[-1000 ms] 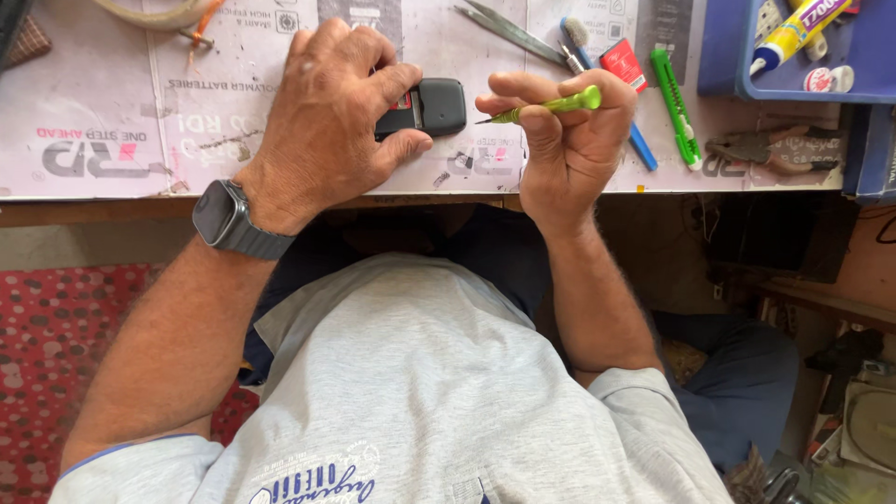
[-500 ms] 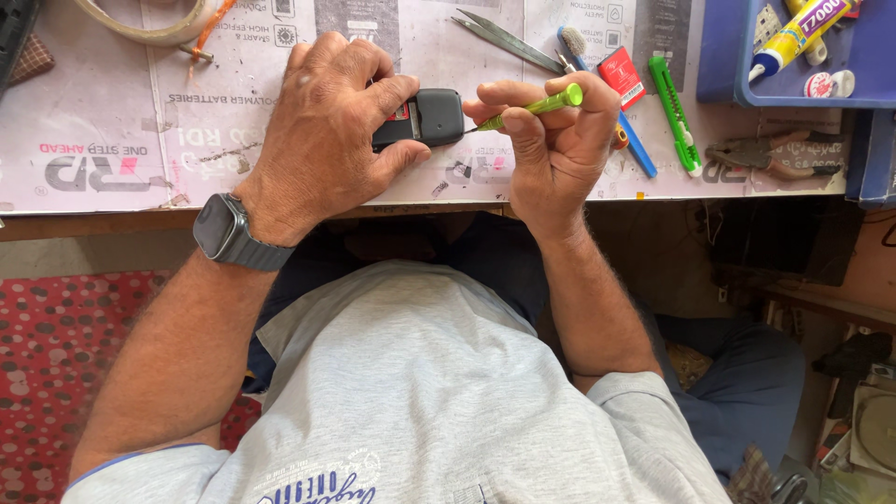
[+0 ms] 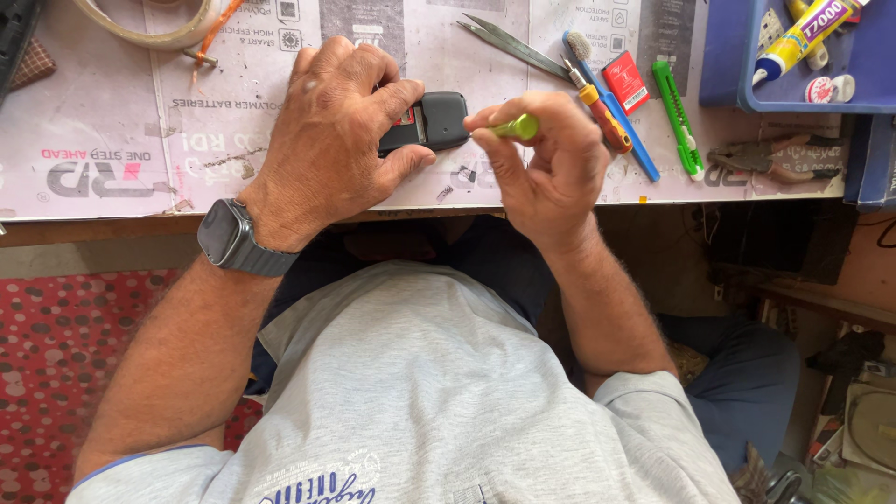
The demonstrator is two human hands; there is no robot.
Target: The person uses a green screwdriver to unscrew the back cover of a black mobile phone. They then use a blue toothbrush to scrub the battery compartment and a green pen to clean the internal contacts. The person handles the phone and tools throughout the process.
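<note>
A small black device (image 3: 437, 119) with a red patch lies on the paper-covered bench (image 3: 140, 131). My left hand (image 3: 331, 126) covers its left part and pins it down with the fingers and thumb. My right hand (image 3: 546, 159) grips a small green-handled tool (image 3: 518, 128), held nearly flat, its tip pointing at the device's right end. The tool's tip is hidden by my fingers. A dark watch (image 3: 229, 235) sits on my left wrist.
Right of my hands lie tweezers (image 3: 509, 45), a blue brush (image 3: 607, 103), a red-and-yellow screwdriver (image 3: 597, 110), a red card (image 3: 625, 82), a green cutter (image 3: 679, 119) and pliers (image 3: 770, 154). A blue tray (image 3: 728, 65) holds a glue tube. A tape roll (image 3: 140, 28) lies far left.
My right hand has rotated and moved left, bringing the green tool from a tilted pose down to the device's right end. The left hand stays on the device.
</note>
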